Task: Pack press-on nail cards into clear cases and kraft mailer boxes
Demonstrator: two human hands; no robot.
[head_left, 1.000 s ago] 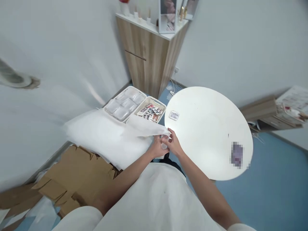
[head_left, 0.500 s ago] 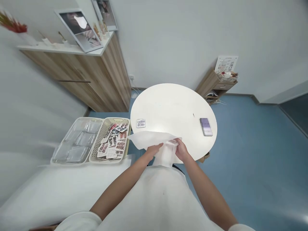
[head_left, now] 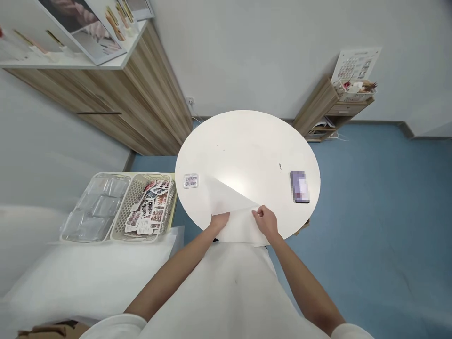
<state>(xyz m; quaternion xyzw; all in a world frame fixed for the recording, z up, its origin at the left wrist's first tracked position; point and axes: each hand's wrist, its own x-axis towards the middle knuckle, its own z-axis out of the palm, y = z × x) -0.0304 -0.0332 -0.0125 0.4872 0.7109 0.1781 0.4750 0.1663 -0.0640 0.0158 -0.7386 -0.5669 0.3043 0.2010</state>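
A thin white translucent sheet (head_left: pixel 231 197) lies over the near edge of the round white table (head_left: pixel 247 136), with a fold running across it. My left hand (head_left: pixel 221 220) is closed on the sheet's left part, its fingers partly under the material. At the sheet's right corner, my right hand (head_left: pixel 266 220) pinches the edge between curled fingers. A small clear pack of oval pieces (head_left: pixel 191 181) rests on the table's left side. On the right side lies a purple box (head_left: pixel 300 187), partly blurred.
Left of the table are a basket of printed cards (head_left: pixel 118 221) and a basket with clear plastic boxes (head_left: pixel 93 207). A wooden cabinet (head_left: pixel 155 84) stands back left, a small shelf unit (head_left: pixel 318 108) back right. A tiny dark item (head_left: pixel 280 166) is on the table.
The sheet has come down flatter onto the table, and its upper part now spreads forward. My right hand has moved slightly right and lower. The camera view has shifted nearer the table.
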